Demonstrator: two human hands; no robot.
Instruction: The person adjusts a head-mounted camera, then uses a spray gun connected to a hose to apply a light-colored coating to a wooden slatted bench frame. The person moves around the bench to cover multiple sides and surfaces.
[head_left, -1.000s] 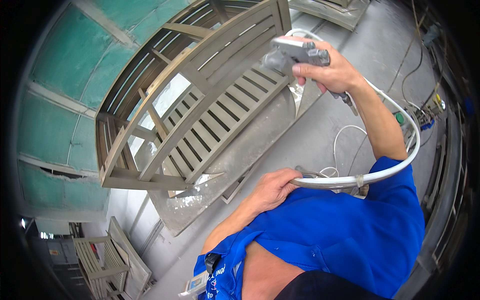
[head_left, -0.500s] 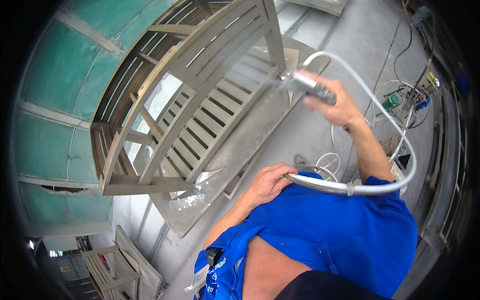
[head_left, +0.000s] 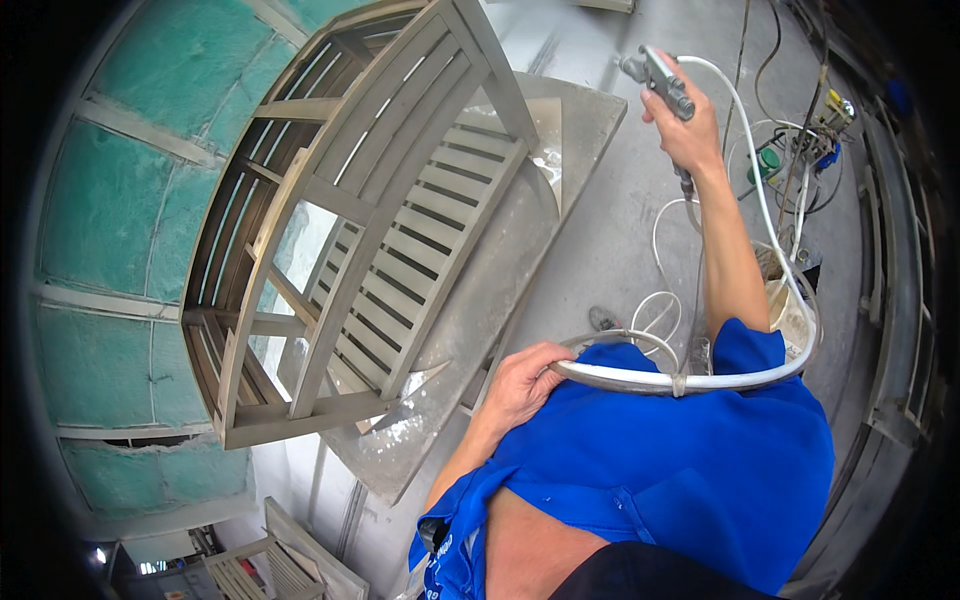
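A spray gun is gripped in my right hand, raised at the upper right with its nozzle toward the left, apart from the bench. My left hand, low in front of my body, closes around the white and grey hose. That hose loops across my front and up to the gun. To the left, a slatted wooden bench with a greyish-beige coat stands tilted in view on a flat grey board.
Green-covered panels line the left wall. Another slatted wooden piece stands at the lower left. On the right are coiled hoses, equipment with a green container, and a white bucket. Metal rails run along the right edge.
My right hand has moved the spray gun up, away from the bench. Mist that came from its nozzle no longer shows. The bench sits slightly lower in view; my left hand keeps its hold.
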